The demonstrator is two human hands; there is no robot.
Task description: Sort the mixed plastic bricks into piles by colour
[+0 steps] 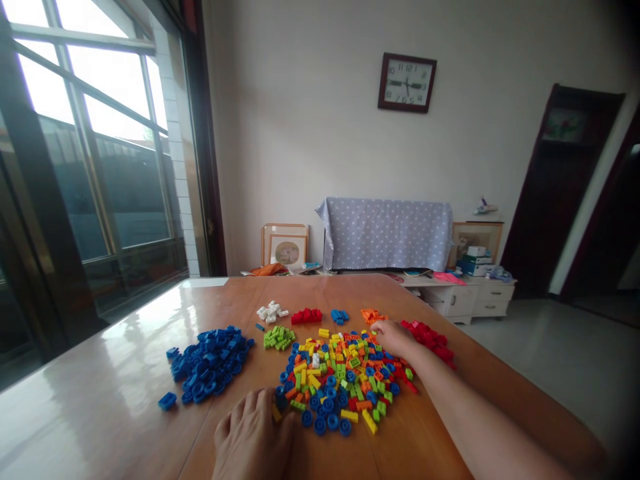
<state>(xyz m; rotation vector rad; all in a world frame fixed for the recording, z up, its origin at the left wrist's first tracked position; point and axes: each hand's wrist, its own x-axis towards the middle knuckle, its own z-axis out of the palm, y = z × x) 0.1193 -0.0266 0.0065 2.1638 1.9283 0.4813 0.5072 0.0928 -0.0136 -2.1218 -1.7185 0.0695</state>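
The left hand [255, 427], palm down with fingers loosely curved, rests by the near left edge of a mixed heap of small plastic bricks and round blue pieces [340, 380] on the glossy brown wooden table [130, 437]; whether it grips anything, I cannot tell. A heap of dark blue plastic pieces [213, 363] lies to its left. The right hand [395, 338] reaches over the mixed heap's far right corner, fingers bent together; its grip is unclear. Beside it lies a red brick heap [431, 339]. Lime-green bricks [279, 338] sit behind the mixed heap's left side. Farther back stand separate clusters: white bricks [271, 311], red bricks [307, 316], blue bricks [339, 317] and orange bricks [373, 315].
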